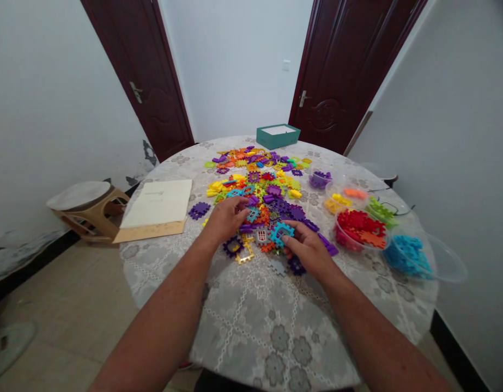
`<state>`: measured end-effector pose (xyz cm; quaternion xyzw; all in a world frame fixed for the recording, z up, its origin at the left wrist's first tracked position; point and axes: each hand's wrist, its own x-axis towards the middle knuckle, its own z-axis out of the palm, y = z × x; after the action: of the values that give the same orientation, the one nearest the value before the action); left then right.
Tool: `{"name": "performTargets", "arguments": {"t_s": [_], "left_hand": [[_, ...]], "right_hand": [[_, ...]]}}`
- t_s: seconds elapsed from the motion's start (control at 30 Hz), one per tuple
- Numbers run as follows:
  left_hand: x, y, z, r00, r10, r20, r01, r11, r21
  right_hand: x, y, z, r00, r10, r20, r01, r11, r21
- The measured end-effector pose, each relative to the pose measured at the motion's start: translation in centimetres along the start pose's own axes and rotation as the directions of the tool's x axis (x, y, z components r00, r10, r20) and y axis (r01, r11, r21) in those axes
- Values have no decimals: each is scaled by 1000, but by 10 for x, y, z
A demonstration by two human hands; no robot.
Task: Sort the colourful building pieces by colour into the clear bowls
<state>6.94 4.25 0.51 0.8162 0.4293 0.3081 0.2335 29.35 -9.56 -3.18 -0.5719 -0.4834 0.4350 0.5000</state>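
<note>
A heap of coloured plastic interlocking pieces (261, 179) covers the middle of the round table (255, 321). My left hand (226, 218) reaches into the near edge of the heap, fingers curled over small purple and blue pieces. My right hand (308, 247) pinches a blue toothed square piece (280, 232) at the heap's near side. A grey window-like piece (261, 235), a yellow frame piece (245, 254) and purple pieces lie between the two hands.
Clear bowls at the right hold sorted pieces: purple (320, 178), yellow (336, 201), orange (355, 193), green (380, 211), red (359, 228), blue (408, 255). A teal box (278, 136) stands at the far edge. A cream booklet (159, 204) lies left. A stool (85, 209) stands beside the table.
</note>
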Motion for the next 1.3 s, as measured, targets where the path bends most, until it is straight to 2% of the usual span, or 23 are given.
{"name": "performTargets", "arguments": {"t_s": [0.13,0.27,0.37,0.43,0.5,0.53,0.6,0.63,0.7,0.77,0.9,1.03,1.17,1.3], "left_hand": [[1,-21,9,982,138,128,-164,961,221],[-2,-23,21,970,192,150,-232,914,332],[-2,-16,20,975,209,81,-224,910,348],[-1,-10,14,979,203,-19,-187,931,312],[0,-2,7,978,163,-128,-135,970,204],[0,2,4,981,124,-147,-107,988,114],[-2,11,2,997,41,-58,-48,992,-118],[-3,15,3,999,17,34,-9,973,-231],[-6,22,11,975,26,220,63,919,-389],[-10,29,23,943,50,330,111,885,-452],[-16,36,42,923,32,384,163,871,-463],[-17,36,44,937,21,348,153,873,-463],[-19,38,46,978,92,185,-22,938,-345],[-23,41,52,977,190,99,-167,965,-204]], "right_hand": [[0,1,1,1000,6,0,-6,1000,-4],[-1,1,2,1000,12,3,-12,1000,9],[0,1,3,1000,18,-12,-17,1000,23],[1,1,2,999,24,-37,-22,999,30],[2,1,2,997,22,-80,-19,999,30],[3,1,1,994,15,-107,-13,1000,23],[4,2,1,987,-5,-162,5,1000,-1],[4,2,1,983,-17,-181,15,1000,-16],[5,4,1,981,-36,-190,28,999,-43],[6,6,1,983,-39,-182,29,998,-61],[5,8,1,986,-42,-159,37,999,-30],[2,7,3,989,-64,-131,63,998,-9],[-4,3,7,987,-101,-125,93,993,-69],[-7,0,7,985,-112,-132,99,990,-99]]}}
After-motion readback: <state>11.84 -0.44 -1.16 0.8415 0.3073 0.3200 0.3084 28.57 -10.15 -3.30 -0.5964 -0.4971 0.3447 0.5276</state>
